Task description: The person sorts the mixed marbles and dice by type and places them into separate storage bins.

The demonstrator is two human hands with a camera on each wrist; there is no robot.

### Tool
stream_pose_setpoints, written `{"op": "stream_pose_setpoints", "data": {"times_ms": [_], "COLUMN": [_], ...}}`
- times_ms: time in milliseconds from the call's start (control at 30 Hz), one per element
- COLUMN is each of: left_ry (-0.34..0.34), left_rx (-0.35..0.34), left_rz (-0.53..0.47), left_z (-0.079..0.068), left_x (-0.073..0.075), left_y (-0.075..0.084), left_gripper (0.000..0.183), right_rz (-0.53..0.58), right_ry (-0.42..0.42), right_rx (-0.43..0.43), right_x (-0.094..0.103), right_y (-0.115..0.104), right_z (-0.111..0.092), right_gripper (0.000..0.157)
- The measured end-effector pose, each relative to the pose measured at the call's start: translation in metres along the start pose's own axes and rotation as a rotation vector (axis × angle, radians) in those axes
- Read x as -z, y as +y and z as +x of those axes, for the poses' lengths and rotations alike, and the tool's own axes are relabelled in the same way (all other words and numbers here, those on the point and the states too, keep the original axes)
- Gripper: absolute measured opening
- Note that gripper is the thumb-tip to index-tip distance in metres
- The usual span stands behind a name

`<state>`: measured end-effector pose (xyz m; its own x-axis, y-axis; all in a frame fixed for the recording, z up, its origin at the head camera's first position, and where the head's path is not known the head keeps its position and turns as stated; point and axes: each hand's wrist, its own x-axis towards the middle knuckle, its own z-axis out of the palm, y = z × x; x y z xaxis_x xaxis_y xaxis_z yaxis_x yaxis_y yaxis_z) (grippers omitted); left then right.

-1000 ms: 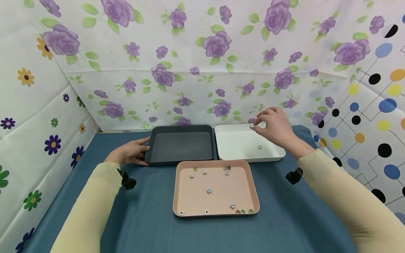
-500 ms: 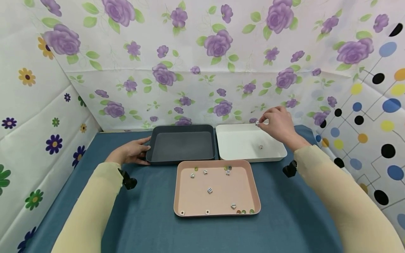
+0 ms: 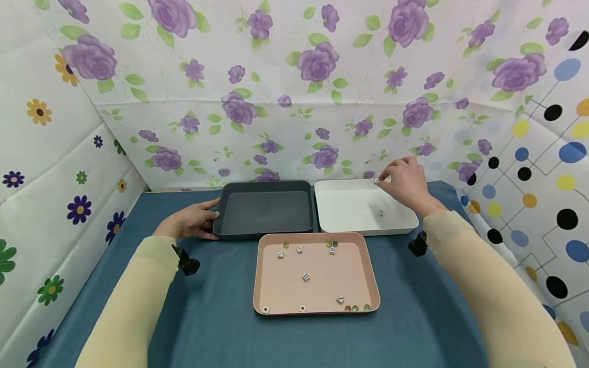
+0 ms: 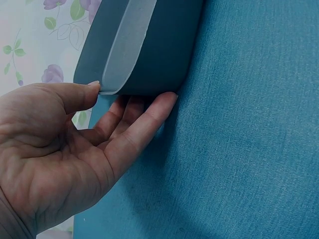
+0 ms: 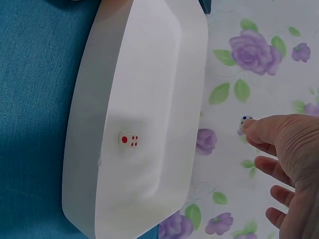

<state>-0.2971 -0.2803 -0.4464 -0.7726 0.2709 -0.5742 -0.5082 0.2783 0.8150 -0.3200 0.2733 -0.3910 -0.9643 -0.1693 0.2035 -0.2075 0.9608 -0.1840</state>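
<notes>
In the head view, my right hand point(image 3: 405, 180) pinches a small white die point(image 3: 376, 181) between thumb and fingertips, above the far rim of the white tray point(image 3: 340, 217). The right wrist view shows this die point(image 5: 245, 121) with dark pips, mostly covered by the thumb. Another die point(image 5: 128, 140), showing red pips, lies inside the white tray. At the left end of the dark grey tray point(image 3: 264, 186), my left hand point(image 3: 190, 221) holds the corner. Its thumb is on the rim and its fingers lie against the outer wall, as the left wrist view shows.
A pink tray point(image 3: 317, 294) stands in front of the other two. It holds several dice, one of them a middle die point(image 3: 306, 277), and several small glass-like discs, including a green disc point(image 3: 366, 307). Blue cloth point(image 3: 207, 327) covers the table; patterned sheets point(image 3: 276, 128) hang around it.
My right hand has shifted a little to the right along the far rim of the white tray, with the die still pinched. My left hand stays at the dark grey tray.
</notes>
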Motion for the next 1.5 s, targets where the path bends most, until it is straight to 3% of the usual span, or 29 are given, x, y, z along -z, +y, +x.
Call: {"op": "stream_pose_setpoints", "data": {"times_ms": [433,833,1500], "left_ry": [-0.008,-0.023,-0.015], "left_rx": [0.005,0.013,0.012], "left_rz": [-0.005,0.009,-0.002], "left_z": [0.000,0.005,0.003], "left_x": [0.001,0.002,0.002], "left_y": [-0.001,0.000,0.000], "left_gripper": [0.066,0.066,0.067], "right_rz": [-0.025,-0.045,-0.060], "right_ry": [-0.051,-0.183,-0.210], "right_rx": [-0.001,0.012,0.001], "right_x": [-0.021,-0.048,-0.061], "right_y": [0.007,0.010,0.008], "right_z": [0.003,0.001,0.003], "right_gripper": [0.014,0.010,0.010]}}
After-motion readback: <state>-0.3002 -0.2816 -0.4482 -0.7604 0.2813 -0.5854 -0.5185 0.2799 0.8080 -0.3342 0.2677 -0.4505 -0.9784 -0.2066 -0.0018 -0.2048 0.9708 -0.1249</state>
